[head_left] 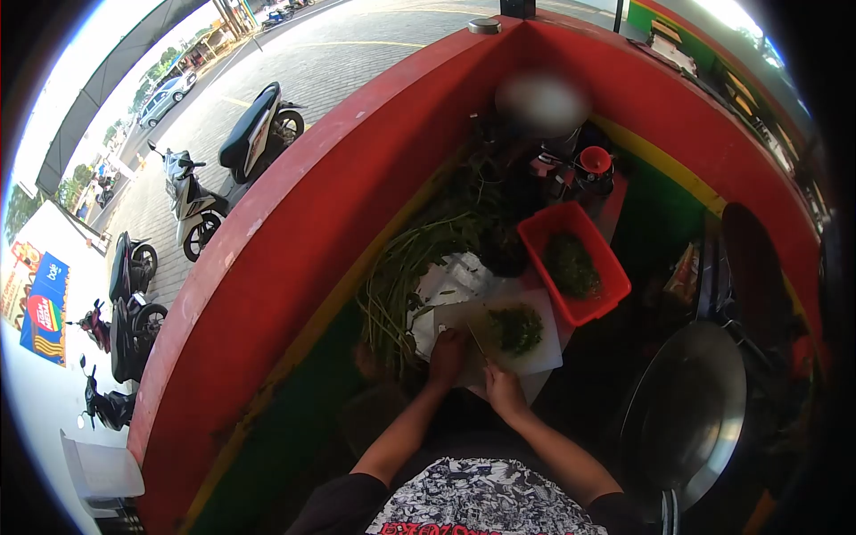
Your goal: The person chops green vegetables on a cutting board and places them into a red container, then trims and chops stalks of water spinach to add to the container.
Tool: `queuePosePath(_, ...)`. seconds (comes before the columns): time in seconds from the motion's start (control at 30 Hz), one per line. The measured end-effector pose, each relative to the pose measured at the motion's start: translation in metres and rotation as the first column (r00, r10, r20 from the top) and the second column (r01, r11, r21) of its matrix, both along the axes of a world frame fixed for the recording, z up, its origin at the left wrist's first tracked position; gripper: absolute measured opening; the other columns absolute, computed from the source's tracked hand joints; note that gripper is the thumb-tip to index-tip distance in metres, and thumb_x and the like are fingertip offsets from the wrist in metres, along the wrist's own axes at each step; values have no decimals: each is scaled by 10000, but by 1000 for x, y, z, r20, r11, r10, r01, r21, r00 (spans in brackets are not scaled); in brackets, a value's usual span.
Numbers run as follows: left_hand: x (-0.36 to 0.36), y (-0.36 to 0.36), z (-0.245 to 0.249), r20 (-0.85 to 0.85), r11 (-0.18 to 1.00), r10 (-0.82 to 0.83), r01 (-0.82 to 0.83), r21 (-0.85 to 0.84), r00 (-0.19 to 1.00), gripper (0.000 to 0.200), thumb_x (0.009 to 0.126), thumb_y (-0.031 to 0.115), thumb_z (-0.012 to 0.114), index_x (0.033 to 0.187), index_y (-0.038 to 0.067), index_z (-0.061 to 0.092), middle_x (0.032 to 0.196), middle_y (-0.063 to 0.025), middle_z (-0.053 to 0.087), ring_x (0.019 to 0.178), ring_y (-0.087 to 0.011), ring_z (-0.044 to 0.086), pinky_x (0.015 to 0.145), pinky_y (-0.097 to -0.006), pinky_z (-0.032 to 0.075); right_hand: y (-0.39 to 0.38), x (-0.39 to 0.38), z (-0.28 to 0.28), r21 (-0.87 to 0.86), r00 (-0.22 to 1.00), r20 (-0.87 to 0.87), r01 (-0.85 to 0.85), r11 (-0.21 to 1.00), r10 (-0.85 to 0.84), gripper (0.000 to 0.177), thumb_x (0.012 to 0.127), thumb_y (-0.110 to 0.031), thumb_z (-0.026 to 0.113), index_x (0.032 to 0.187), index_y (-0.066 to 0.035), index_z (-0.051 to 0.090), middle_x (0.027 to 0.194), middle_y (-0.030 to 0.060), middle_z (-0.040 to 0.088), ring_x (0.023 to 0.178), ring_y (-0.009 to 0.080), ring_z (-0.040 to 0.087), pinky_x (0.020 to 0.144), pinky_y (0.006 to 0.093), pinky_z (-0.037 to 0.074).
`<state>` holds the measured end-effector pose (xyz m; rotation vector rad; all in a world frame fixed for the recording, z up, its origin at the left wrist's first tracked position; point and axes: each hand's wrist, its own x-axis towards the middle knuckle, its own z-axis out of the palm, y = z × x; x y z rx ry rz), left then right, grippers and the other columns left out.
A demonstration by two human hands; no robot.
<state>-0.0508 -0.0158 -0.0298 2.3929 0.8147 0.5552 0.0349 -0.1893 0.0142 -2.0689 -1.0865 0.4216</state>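
Note:
My right hand (505,390) is closed round the handle of a knife (477,342), its blade over a white cutting board (546,355). To the right of the blade lies a pile of finely chopped greens (517,330). My left hand (448,358) rests at the board's left edge with its fingers bent together; anything in them is too dark to make out. Long green stalks (392,276) lie beyond it to the left, beside a white sheet (450,281). Past the board's far right corner stands a red plastic basin (609,301) holding more chopped greens (572,265).
A large wok (687,415) stands to my right. A red cup-like container (595,160) is at the back, near a blurred pale round shape (542,100). The red wall (348,169) curves round the work area; parked motorbikes (192,201) stand outside.

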Motion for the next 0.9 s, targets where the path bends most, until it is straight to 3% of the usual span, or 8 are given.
queuePosePath(0.17, -1, 1, 4, -43, 998, -30, 33, 57, 999, 331, 883, 69, 587, 1168, 72, 756, 1086, -177, 688, 1088, -379, 672, 917, -470, 579, 14, 3, -13, -50, 1000, 16, 8, 999, -7, 272, 1035, -151, 619, 1257, -13, 694, 878, 304, 712, 848, 500, 709, 744, 592, 554)
queuePosePath(0.4, -1, 1, 2, -79, 1000, 14, -12, 21, 997, 286, 892, 95, 593, 1131, 74, 749, 1033, -173, 668, 1057, -372, 673, 883, -474, 589, 22, 1, -7, 81, 999, -33, 25, 996, -22, 256, 1031, -150, 628, 1233, -8, 697, 865, 311, 703, 848, 508, 702, 732, 599, 546)
queuePosePath(0.57, -1, 0, -1, -75, 999, 23, -19, 44, 997, 243, 886, 105, 614, 1081, 67, 753, 1024, -168, 667, 1034, -379, 676, 877, -475, 590, 9, -2, -9, 2, 999, -35, 5, 1000, -5, 268, 1035, -155, 620, 1250, -10, 689, 840, 305, 701, 835, 512, 703, 721, 595, 550)
queuePosePath(0.63, -1, 0, 1, -72, 998, 25, -21, 51, 997, 235, 883, 105, 621, 1073, 66, 754, 1021, -168, 671, 1033, -379, 676, 874, -476, 589, 15, 2, -18, -101, 999, 34, -4, 995, 7, 270, 1044, -170, 609, 1247, -9, 685, 872, 308, 709, 851, 511, 705, 724, 596, 555)
queuePosePath(0.77, 1, -2, 8, -54, 998, 36, -33, 56, 998, 244, 882, 105, 633, 1088, 70, 761, 1021, -175, 683, 1033, -379, 670, 878, -478, 583, 35, 9, -33, -91, 989, 142, -22, 996, 35, 315, 1042, -165, 605, 1307, -13, 677, 884, 301, 713, 824, 500, 705, 724, 588, 553)
queuePosePath(0.9, -1, 4, -5, -19, 999, 22, -21, 25, 1000, 282, 897, 97, 642, 1148, 60, 764, 1007, -187, 690, 994, -399, 671, 897, -502, 555, 30, 7, -24, -13, 999, 44, 9, 1000, -8, 282, 1033, -145, 618, 1274, -18, 691, 905, 296, 715, 834, 502, 702, 727, 582, 551)
